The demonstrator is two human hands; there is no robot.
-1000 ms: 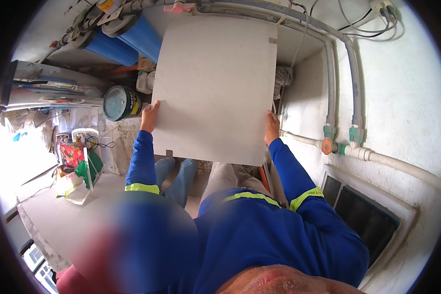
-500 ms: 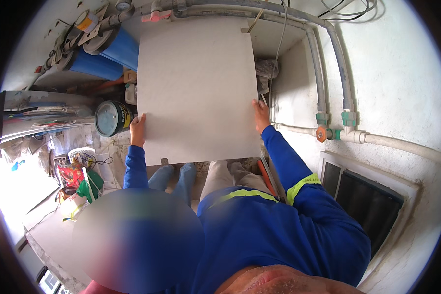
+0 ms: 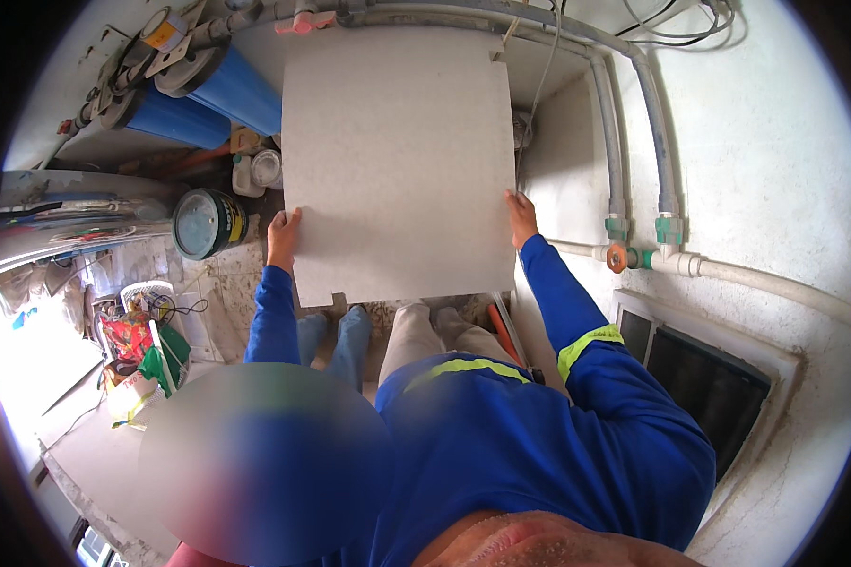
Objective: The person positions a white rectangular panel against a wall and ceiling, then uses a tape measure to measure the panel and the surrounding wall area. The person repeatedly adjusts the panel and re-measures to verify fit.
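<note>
A large pale grey sheet or board [image 3: 397, 156], with small notches in its edges, fills the upper middle of the view, held out over the floor. My left hand [image 3: 283, 236] grips its left edge near the lower corner, thumb on the face. My right hand [image 3: 520, 215] holds the opposite edge a little higher, fingers wrapped round it. Behind the sheet, things are largely hidden. A dark green bucket with a pale lid [image 3: 199, 223] sits just left of my left hand, near white plastic containers [image 3: 249, 175].
Blue filter housings [image 3: 227, 94] hang upper left. Grey pipes [image 3: 645, 142] with fittings [image 3: 668, 229] run along the right wall, above a dark framed panel [image 3: 704, 387]. Bags [image 3: 161, 359] and stacked sheets [image 3: 85, 213] are left. Another person's jeans legs [image 3: 348, 340] show beside mine; a blurred patch covers the lower left.
The sheet and both hands shifted left in the view, then a little right and up again since half a second ago. The surroundings shifted slightly too. Both grips stay on the edges.
</note>
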